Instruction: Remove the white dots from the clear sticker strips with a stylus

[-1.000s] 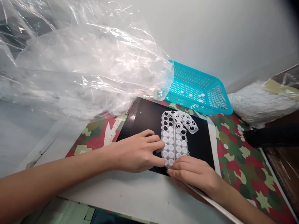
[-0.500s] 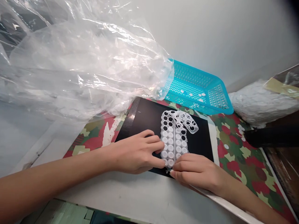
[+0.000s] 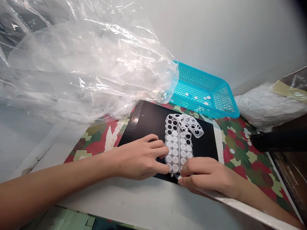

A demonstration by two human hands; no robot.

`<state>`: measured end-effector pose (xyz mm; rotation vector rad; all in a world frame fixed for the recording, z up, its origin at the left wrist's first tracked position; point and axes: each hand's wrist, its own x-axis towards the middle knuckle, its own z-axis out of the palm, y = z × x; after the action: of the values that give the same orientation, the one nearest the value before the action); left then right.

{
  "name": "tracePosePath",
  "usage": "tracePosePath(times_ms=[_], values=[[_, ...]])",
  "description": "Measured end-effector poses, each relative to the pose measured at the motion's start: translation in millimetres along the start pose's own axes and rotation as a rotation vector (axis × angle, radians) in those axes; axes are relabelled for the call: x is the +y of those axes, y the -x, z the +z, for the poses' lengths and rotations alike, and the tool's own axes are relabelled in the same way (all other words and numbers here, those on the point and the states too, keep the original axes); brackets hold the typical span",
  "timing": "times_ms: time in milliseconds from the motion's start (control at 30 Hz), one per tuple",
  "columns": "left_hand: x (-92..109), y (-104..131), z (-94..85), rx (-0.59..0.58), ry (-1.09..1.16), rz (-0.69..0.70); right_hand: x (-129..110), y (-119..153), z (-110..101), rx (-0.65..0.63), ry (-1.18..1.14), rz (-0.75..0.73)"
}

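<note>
A translucent white sheet of round pieces point(image 3: 175, 152) lies on a black board point(image 3: 153, 123). Its far part is a curled lattice of open rings; the near rows hold white discs. My left hand point(image 3: 141, 156) rests at the sheet's left edge, fingers curled and a little apart, its fingertips on the discs. At the near right corner, my right hand point(image 3: 208, 175) has thumb and index finger pinched together, on a white strip point(image 3: 249, 207) that runs from under the hand toward the lower right.
Behind the board a blue basket point(image 3: 231, 103) holds a few white discs. A large clear plastic bag point(image 3: 96, 64) fills the upper left. On the right are a white-filled bag point(image 3: 271, 107), a black object point(image 3: 275, 140) and loose discs on the patterned cloth point(image 3: 259, 172).
My right hand has shifted slightly right, and the white strip beneath it has moved with it. My left hand has stayed nearly in place.
</note>
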<state>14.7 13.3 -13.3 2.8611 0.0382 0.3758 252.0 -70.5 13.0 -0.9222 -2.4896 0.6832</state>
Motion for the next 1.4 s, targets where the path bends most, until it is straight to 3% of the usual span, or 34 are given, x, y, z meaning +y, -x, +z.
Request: tracePosePath(times_ms=[133, 300, 367, 700, 800, 933, 1133, 1267, 1400], values=[[1, 0, 1.2, 0.032, -0.043, 0.060, -1, 5, 5, 0.049, -0.250, 0.126], [4, 0, 5.5, 0.099, -0.023, 0.040, -1, 13, 26, 0.324, -0.525, 0.548], [6, -1, 7.9, 0.139, 0.014, -0.026, -1, 13, 30, 0.412, -0.614, 0.612], [2, -10, 15.8, 0.223, 0.131, -0.162, 4, 15, 33, 0.417, -0.663, 0.505], [-1, -13, 9.3, 0.175, 0.136, -0.094, 4, 14, 33, 0.441, -0.676, 0.514], [1, -15, 1.5, 0.119, -0.027, 0.033, 5, 13, 32, 0.479, -0.717, 0.517], [6, -16, 4.4, 0.077, -0.183, 0.109, 7, 15, 33, 0.478, -0.760, 0.506], [6, -17, 8.5, 0.060, -0.122, 0.034, 8, 16, 34, 0.481, -0.761, 0.513], [4, -18, 13.1, 0.079, 0.088, -0.101, 7, 14, 33, 0.483, -0.752, 0.518]])
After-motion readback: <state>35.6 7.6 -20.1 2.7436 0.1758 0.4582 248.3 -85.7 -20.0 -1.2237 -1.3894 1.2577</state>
